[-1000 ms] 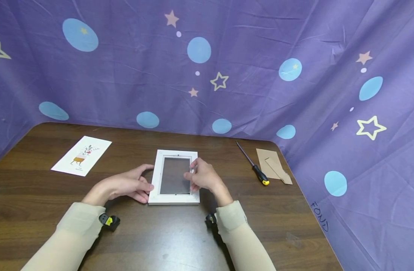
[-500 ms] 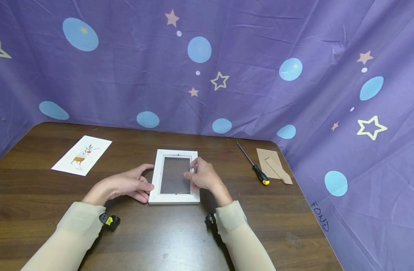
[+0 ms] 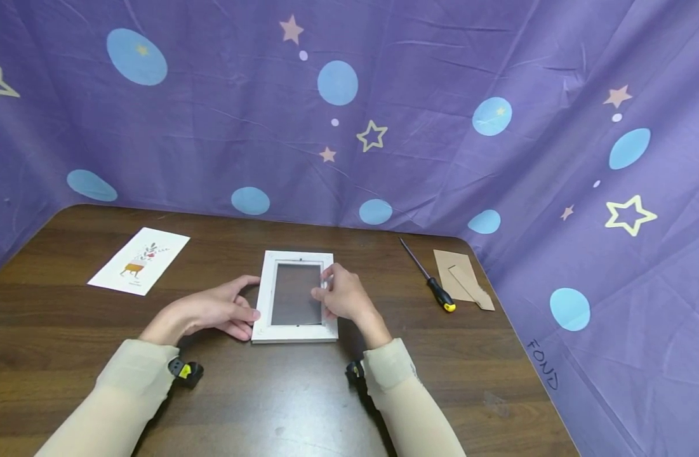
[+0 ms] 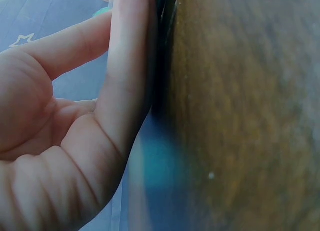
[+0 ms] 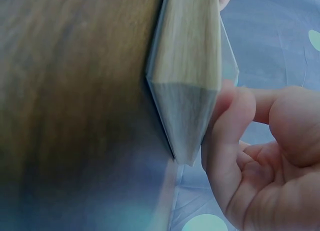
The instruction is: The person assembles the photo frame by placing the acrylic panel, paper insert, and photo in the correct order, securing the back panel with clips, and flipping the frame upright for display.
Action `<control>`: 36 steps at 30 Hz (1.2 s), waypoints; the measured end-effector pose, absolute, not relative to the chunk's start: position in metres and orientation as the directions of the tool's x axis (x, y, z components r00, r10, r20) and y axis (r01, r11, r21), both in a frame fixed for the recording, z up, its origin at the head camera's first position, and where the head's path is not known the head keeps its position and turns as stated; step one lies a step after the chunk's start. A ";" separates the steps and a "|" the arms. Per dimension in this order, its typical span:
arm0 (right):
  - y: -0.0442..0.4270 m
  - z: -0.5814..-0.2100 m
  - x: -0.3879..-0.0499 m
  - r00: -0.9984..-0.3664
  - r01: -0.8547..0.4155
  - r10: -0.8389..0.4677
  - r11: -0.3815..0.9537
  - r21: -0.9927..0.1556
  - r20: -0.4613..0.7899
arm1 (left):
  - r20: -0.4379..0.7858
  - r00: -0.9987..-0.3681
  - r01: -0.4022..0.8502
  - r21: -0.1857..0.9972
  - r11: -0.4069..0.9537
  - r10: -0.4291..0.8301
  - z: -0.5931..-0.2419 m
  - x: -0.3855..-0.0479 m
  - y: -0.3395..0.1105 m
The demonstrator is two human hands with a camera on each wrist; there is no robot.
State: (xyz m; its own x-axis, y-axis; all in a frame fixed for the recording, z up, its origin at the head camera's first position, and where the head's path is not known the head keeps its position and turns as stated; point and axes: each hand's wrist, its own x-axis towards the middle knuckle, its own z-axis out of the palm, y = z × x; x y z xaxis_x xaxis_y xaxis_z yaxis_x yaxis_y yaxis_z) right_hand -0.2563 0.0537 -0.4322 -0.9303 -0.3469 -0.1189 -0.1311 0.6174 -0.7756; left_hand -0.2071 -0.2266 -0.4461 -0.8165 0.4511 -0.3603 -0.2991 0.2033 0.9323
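Note:
A white picture frame lies on the table, its rectangular opening showing a dark, clear-looking pane. My left hand holds the frame's left side, thumb near the lower left edge. Those fingers fill much of the left wrist view, hiding the grip itself. At the opening's right edge, my right hand pinches the pane between thumb and fingers. In the right wrist view, the frame's pale, wood-grained side shows, and a transparent corner of the pane stands out beyond it, above the right fingers.
A white card with a plant drawing lies at the left. To the right are a screwdriver with a black and yellow handle and a brown backing board with a stand. A purple curtain hangs behind the wooden table.

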 end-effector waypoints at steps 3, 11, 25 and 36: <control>0.054 -0.432 -0.256 -0.930 -0.144 -0.349 0.632 -0.762 -0.114 | -0.359 -0.818 -0.297 0.933 0.205 0.448 -0.446 -0.207 -0.226; 0.054 -0.433 -0.256 -0.930 -0.145 -0.346 0.650 -0.746 -0.121 | -0.374 -0.822 -0.308 0.926 0.219 0.429 -0.445 -0.207 -0.224; 0.052 -0.433 -0.257 -0.926 -0.192 -0.362 0.693 -0.695 -0.105 | -0.379 -0.820 -0.312 0.924 0.221 0.429 -0.445 -0.207 -0.224; 0.050 -0.433 -0.256 -0.927 -0.211 -0.361 0.730 -0.651 -0.104 | -0.373 -0.819 -0.305 0.927 0.220 0.436 -0.445 -0.207 -0.224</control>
State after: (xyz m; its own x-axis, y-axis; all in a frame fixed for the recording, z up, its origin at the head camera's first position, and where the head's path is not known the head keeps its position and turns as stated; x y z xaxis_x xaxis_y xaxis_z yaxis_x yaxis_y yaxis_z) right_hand -0.2562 0.0501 -0.4328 -0.9269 -0.3605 -0.1040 -0.2108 0.7296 -0.6506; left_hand -0.2066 -0.2242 -0.4453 -0.8190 0.4360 -0.3732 -0.3052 0.2198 0.9266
